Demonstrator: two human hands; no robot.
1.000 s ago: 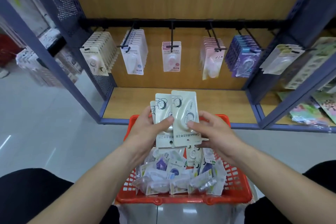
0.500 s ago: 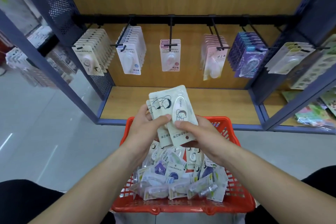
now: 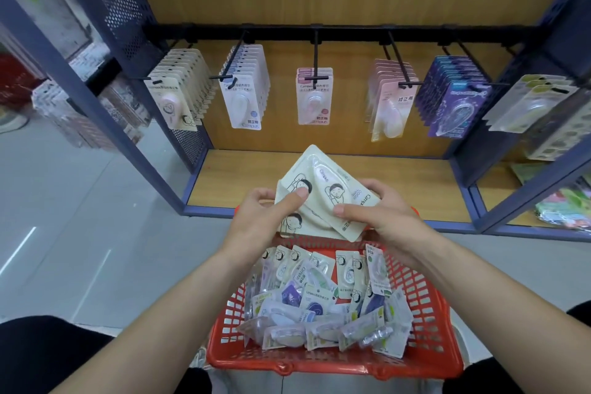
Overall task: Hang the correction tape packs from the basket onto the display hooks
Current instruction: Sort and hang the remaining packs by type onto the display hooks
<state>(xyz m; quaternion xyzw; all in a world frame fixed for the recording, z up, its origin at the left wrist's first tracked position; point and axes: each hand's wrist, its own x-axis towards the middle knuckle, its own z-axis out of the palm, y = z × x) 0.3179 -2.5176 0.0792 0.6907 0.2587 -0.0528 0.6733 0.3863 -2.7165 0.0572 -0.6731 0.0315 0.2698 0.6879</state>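
Both hands hold a small stack of cream correction tape packs (image 3: pixel 323 182) above the far end of a red plastic basket (image 3: pixel 425 323). My left hand (image 3: pixel 265 217) pinches the stack from the left, thumb on its face. My right hand (image 3: pixel 380 214) grips the top pack, which is tilted to the left. Many more correction tape packs (image 3: pixel 319 304) lie loose in the basket. Ahead, black display hooks (image 3: pixel 316 54) on a black rail carry rows of hanging packs; the middle hook carries only a few pink ones (image 3: pixel 314 96).
Blue metal shelf frames (image 3: pixel 134 150) stand at both sides, with a perforated panel on the left. A wooden shelf board (image 3: pixel 243 176) lies under the hooks. More stationery hangs at the far right (image 3: pixel 527 105). Grey tiled floor (image 3: pixel 64 217) spreads to the left.
The top pack has turned further to the left in my right hand, and the stack sits a little higher. The view has tipped down toward the basket.
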